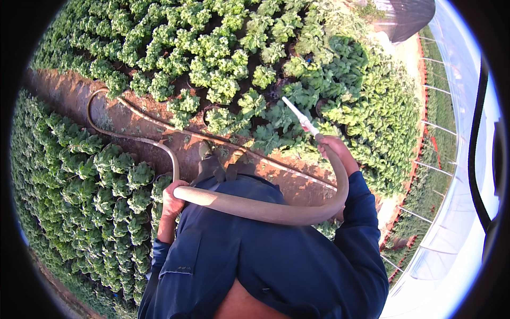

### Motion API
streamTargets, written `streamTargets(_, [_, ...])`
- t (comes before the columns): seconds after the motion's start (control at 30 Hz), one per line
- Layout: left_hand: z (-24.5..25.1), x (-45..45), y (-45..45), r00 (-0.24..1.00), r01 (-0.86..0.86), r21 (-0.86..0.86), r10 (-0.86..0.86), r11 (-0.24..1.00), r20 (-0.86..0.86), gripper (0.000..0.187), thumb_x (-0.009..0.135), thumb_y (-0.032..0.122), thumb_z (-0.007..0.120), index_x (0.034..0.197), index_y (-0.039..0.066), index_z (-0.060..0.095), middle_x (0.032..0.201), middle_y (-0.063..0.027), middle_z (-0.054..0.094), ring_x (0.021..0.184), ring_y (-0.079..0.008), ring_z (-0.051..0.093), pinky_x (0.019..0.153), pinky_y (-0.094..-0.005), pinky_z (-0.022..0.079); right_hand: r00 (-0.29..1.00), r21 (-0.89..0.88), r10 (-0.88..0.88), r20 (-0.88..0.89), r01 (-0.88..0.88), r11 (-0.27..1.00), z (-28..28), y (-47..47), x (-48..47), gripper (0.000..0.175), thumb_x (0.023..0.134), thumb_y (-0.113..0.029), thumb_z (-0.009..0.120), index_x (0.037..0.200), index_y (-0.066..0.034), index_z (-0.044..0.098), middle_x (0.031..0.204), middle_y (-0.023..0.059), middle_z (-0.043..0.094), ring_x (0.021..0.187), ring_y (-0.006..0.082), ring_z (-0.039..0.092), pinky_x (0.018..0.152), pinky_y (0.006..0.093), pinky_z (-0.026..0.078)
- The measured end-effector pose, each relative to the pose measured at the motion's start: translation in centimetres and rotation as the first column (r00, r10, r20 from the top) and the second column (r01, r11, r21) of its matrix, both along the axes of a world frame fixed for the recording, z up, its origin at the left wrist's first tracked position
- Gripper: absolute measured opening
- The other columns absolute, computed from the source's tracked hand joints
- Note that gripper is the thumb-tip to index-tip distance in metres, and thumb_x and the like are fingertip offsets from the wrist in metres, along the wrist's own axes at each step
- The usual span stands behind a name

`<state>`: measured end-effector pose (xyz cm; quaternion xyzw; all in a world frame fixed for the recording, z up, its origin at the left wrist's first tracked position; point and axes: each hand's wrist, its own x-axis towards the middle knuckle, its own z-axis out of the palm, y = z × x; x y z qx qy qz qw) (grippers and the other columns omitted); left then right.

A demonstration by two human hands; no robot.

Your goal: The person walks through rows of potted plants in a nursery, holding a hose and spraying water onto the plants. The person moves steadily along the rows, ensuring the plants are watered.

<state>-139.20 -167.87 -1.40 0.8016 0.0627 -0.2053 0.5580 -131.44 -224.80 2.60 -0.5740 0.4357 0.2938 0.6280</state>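
Observation:
A thick beige hose (pixel 255 210) loops across the front of my dark blue jacket. My right hand (pixel 335 148) grips its end just behind a white pipe nozzle (pixel 297 110), which points up and left over the potted leafy plants (pixel 265 75). Near the nozzle's mouth the soil between the pots looks wet and shiny. At my left side, my left hand (pixel 173 199) is closed around the same hose, and the hose runs from there down to the ground.
The hose bends on the dirt path (pixel 139 117), and a straight length (pixel 231 144) lies across it before my shoes (pixel 205 149). More leafy plants (pixel 99 191) stand in dense rows at left. A translucent greenhouse wall (pixel 442 247) curves along the right, near a dark mesh-covered structure (pixel 410 18).

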Motion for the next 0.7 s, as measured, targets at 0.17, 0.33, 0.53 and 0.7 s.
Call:
streamTargets(0.17, [0.0, 0.5, 0.8, 0.999, 0.011, -0.037, -0.013, 0.999, -0.034, 0.014, 0.073, 0.003, 0.061, 0.086, 0.002, 0.064, 0.080, -0.0089, 0.066, 0.077, -0.0174, 0.063, 0.073, -0.0283, 0.049, 0.999, 0.021, 0.029, -0.045, -0.028, 0.999, 0.6, 1.1, -1.6, 0.019, 0.083, -0.009, 0.055, 0.098, 0.0029, 0.052, 0.070, 0.0126, 0.058, 0.053, 0.0158, 0.055, 0.042, 0.0283, 0.045])
streamTargets(0.33, [0.6, 1.6, 1.5, 0.998, 0.053, -0.015, -0.054, 0.998, -0.035, 0.012, 0.074, 0.003, 0.060, 0.085, 0.002, 0.064, 0.080, -0.0090, 0.066, 0.077, -0.0181, 0.064, 0.072, -0.0282, 0.049, 0.994, -0.015, -0.003, -0.106, 0.001, 1.000, 2.6, 3.5, -3.3, 0.020, 0.085, -0.010, 0.053, 0.101, 0.0022, 0.052, 0.074, 0.0137, 0.056, 0.055, 0.0154, 0.055, 0.040, 0.0265, 0.045])
streamTargets(0.53, [1.1, 2.8, 2.3, 0.991, 0.129, 0.016, -0.128, 0.992, -0.040, 0.014, 0.072, 0.002, 0.062, 0.086, 0.002, 0.065, 0.080, -0.0092, 0.067, 0.077, -0.0180, 0.064, 0.073, -0.0283, 0.049, 0.979, 0.131, -0.075, -0.190, 0.101, 0.986, 3.2, 4.4, -7.0, 0.023, 0.084, -0.008, 0.052, 0.104, 0.0036, 0.052, 0.073, 0.0145, 0.059, 0.052, 0.0172, 0.056, 0.038, 0.0275, 0.044])
streamTargets(0.7, [0.8, 3.4, 2.9, 0.987, 0.156, -0.034, -0.157, 0.987, -0.045, 0.015, 0.072, 0.001, 0.062, 0.086, 0.003, 0.065, 0.081, -0.0091, 0.067, 0.077, -0.0176, 0.064, 0.072, -0.0285, 0.049, 0.964, 0.062, -0.146, -0.222, 0.163, 0.985, 3.0, 6.5, -9.2, 0.027, 0.085, -0.007, 0.052, 0.110, 0.0041, 0.051, 0.075, 0.0142, 0.059, 0.054, 0.0161, 0.057, 0.041, 0.0261, 0.045])
